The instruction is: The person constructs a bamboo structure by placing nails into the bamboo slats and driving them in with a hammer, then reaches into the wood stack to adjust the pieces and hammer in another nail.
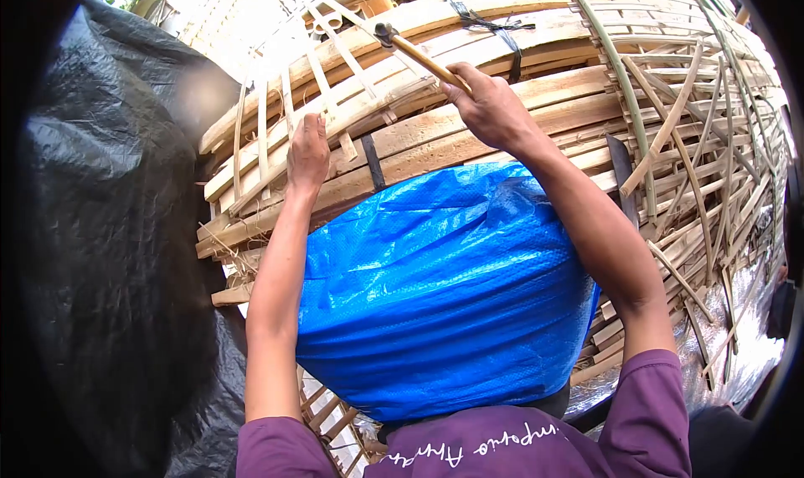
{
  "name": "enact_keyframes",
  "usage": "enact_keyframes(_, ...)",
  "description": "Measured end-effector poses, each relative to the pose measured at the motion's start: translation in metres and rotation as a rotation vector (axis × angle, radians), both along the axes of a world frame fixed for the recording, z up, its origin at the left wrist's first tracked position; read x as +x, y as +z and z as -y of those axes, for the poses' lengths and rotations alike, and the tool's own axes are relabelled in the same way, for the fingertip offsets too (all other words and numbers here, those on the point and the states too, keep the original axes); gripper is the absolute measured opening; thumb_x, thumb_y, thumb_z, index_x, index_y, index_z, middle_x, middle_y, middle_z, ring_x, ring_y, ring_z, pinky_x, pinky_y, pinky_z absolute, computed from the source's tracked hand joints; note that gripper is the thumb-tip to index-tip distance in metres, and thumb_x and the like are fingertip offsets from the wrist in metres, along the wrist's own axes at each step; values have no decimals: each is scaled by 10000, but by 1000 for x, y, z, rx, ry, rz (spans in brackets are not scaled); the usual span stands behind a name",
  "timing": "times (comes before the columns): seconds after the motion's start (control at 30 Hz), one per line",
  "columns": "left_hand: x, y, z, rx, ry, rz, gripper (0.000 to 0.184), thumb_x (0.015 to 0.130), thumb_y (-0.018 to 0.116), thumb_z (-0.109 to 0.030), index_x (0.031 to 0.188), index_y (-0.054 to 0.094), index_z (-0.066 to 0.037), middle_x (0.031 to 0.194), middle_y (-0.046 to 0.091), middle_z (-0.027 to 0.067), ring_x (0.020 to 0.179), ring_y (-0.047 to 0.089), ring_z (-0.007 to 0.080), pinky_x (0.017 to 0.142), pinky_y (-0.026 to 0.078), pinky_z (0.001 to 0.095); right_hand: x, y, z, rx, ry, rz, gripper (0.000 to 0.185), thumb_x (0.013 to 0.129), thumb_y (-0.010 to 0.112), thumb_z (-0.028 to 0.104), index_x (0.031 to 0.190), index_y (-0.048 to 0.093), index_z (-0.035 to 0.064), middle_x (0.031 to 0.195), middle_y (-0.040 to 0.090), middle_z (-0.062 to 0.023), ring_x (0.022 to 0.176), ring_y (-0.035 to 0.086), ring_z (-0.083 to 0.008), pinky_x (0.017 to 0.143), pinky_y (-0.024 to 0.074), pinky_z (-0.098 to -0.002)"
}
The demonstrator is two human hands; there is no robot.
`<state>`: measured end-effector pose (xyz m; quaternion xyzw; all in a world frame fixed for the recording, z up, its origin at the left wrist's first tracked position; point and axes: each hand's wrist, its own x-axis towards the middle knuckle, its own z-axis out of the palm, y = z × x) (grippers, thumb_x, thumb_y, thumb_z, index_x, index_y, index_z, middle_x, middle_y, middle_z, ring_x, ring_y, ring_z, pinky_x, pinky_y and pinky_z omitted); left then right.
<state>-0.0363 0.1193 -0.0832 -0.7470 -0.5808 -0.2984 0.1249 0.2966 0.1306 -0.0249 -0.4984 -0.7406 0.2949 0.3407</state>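
Observation:
My right hand [494,113] grips the wooden handle of a hammer [425,62]. The dark hammer head is raised up and to the left, above the wooden beams. My left hand [309,153] is closed, fingertips pinched together at the near wooden beam [373,103], beside a thin slat [320,80]. What it pinches, if anything, is too small to make out. Several narrow slats lie crosswise over the beams near it. Across my lap spreads a blue tarp [444,285], below both forearms.
A black plastic sheet [117,227] hangs on the left. Stacked timber [578,101] runs across the front. On the right are a bamboo pole [624,97] and loose crossed strips [670,126]. Black strapping [494,27] binds the far beams. A dark flat blade-like piece [621,172] lies at right.

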Motion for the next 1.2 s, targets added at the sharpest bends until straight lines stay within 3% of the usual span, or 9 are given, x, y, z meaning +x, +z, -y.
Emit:
enact_keyframes(0.1,-6,-10,5,-38,92,-14,149,1031,484,-177,1031,484,-29,916,602,232,782,601,460,679,493,531,0,0,0,-13,-4,11,312,1002,525,305,1162,582,44,878,670,-315,874,655,-489,784,491,-557)
enact_keyframes(0.2,-9,-20,-6,66,98,-88,148,1029,481,-167,1034,483,-19,918,606,224,828,613,438,708,491,528,-1,0,2,-5,-2,35,317,1002,526,311,1165,582,45,898,672,-314,885,655,-486,787,492,-556)
enact_keyframes(0.3,-8,-23,-6,2,133,-83,153,1028,475,-160,1026,478,-7,926,608,221,868,615,423,741,487,523,-1,4,5,-15,5,44,325,1002,527,315,1177,583,47,912,674,-310,895,654,-483,794,495,-552)
enact_keyframes(0.63,-6,-25,-8,53,148,-31,166,1014,516,-163,994,508,2,904,608,206,848,611,402,729,481,503,-4,-7,1,16,33,67,302,1001,529,317,1153,575,60,893,678,-288,880,652,-482,772,490,-559)
enact_keyframes(0.73,-1,-14,-12,113,89,193,224,969,631,-219,931,576,-5,858,630,161,817,622,338,713,490,446,-4,-3,2,-15,41,102,301,998,532,314,1157,574,62,891,678,-285,874,648,-486,762,486,-561)
enact_keyframes(0.8,16,-12,-15,136,31,498,272,905,732,-279,879,637,-25,824,664,104,794,639,252,714,490,375,-3,-3,1,-13,43,97,303,998,532,314,1161,573,62,893,678,-286,876,647,-487,761,486,-561)
enact_keyframes(0.87,37,-21,-24,15,-41,694,262,876,770,-281,972,694,-49,852,716,52,792,654,148,711,488,325,-3,-5,2,-15,46,91,305,997,533,314,1165,573,62,896,678,-287,877,646,-488,760,485,-561)
enact_keyframes(1.07,77,-5,-28,-121,-18,736,221,853,787,-214,984,734,-44,883,731,55,771,650,131,699,507,305,0,-4,3,-48,27,93,316,998,534,311,1190,573,63,920,678,-294,894,649,-484,780,492,-555)
enact_keyframes(1.2,65,-22,-29,-83,-94,568,191,840,779,-161,998,741,-60,899,730,94,752,653,165,707,530,323,-1,-15,-4,11,39,45,325,993,544,310,1184,579,49,916,678,-296,902,649,-483,784,493,-550)
